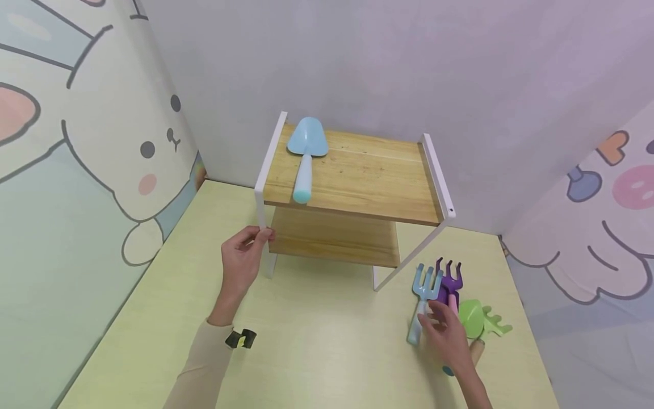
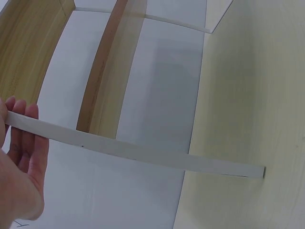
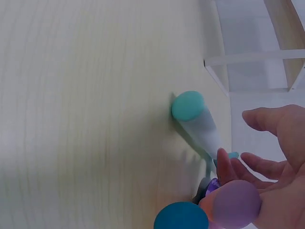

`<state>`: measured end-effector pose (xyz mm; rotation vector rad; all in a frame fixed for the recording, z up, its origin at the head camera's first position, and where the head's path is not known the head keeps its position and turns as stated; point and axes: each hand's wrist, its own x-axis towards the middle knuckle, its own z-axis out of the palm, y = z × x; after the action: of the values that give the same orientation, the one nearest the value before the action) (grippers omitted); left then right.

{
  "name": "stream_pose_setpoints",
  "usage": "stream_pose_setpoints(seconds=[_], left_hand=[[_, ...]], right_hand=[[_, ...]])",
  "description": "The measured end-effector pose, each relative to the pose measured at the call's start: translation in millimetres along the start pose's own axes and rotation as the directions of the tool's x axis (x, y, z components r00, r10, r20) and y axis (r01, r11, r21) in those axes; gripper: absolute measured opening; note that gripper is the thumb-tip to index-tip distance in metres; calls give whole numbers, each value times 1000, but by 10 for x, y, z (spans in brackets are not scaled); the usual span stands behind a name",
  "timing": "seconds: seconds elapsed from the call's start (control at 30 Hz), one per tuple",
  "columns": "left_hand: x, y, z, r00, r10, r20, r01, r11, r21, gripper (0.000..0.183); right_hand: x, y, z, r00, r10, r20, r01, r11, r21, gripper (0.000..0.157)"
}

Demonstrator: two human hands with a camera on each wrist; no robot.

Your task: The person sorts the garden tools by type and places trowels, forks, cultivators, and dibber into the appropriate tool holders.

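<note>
My left hand (image 1: 241,261) pinches the white front left leg (image 2: 143,152) of a small two-tier shelf (image 1: 368,176) with wooden boards. On its top board, at the left, lies a light blue trowel (image 1: 306,139), handle toward me. Over the tools at the right, my right hand (image 1: 449,335) hovers beside a light blue hand fork (image 1: 427,289). In the right wrist view, thumb and fingers are spread apart near the fork's handle (image 3: 202,129), without closing round it. A purple hand fork (image 1: 452,281) with a pink handle lies just behind, partly hidden by the hand.
Right of the hand lie a green trowel (image 1: 471,318) and a green rake (image 1: 494,325). A wooden handle (image 1: 477,351) and a blue handle end (image 1: 448,371) show near the right wrist. Cartoon-printed cloth walls (image 1: 357,68) enclose the pale table (image 1: 317,341) at the back and sides.
</note>
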<state>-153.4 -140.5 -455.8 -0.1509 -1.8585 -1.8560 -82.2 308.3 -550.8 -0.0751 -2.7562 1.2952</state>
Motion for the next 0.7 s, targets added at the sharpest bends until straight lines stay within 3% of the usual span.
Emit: stream_pose_setpoints(seconds=[0.27, 0.7], left_hand=[[-2, -50, -11, 1000, -5, 2, 5, 1000, -12, 11], [-6, -38, -2, 1000, -4, -15, 4, 1000, -19, 8]], right_hand=[[40, -38, -31, 977, 159, 144, -153, 987, -51, 58], [128, -55, 56, 962, 194, 191, -166, 974, -153, 56]])
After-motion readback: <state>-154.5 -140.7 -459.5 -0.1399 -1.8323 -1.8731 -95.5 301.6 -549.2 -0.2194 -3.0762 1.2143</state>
